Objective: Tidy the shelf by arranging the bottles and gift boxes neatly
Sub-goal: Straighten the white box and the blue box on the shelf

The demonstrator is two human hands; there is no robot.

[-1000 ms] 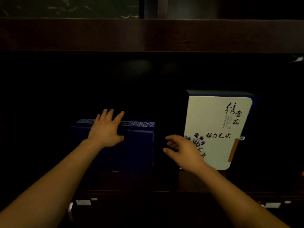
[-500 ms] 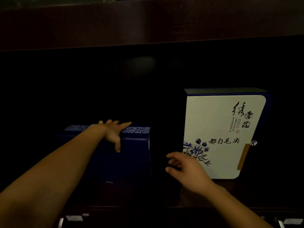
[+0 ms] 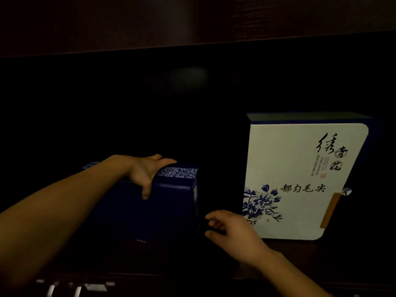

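Observation:
A dark blue gift box (image 3: 171,202) with a blue-and-white patterned top stands low on the left of the dark shelf. My left hand (image 3: 147,172) grips its top edge, fingers over the top and thumb down the front face. A taller white gift box (image 3: 300,168) with blue flowers and black calligraphy stands upright to the right. My right hand (image 3: 231,230) hovers in the dark gap between the two boxes, fingers loosely curled, holding nothing; whether it touches the blue box's right side I cannot tell.
The wooden board of the shelf above (image 3: 192,20) runs across the top. The shelf's back is black and unreadable. The front ledge (image 3: 321,254) lies under the white box, with small pale tags (image 3: 94,287) below at the left.
My left hand slid from the blue box's front up over its top edge and took hold. The view has come closer to the shelf. My right hand stayed near the gap.

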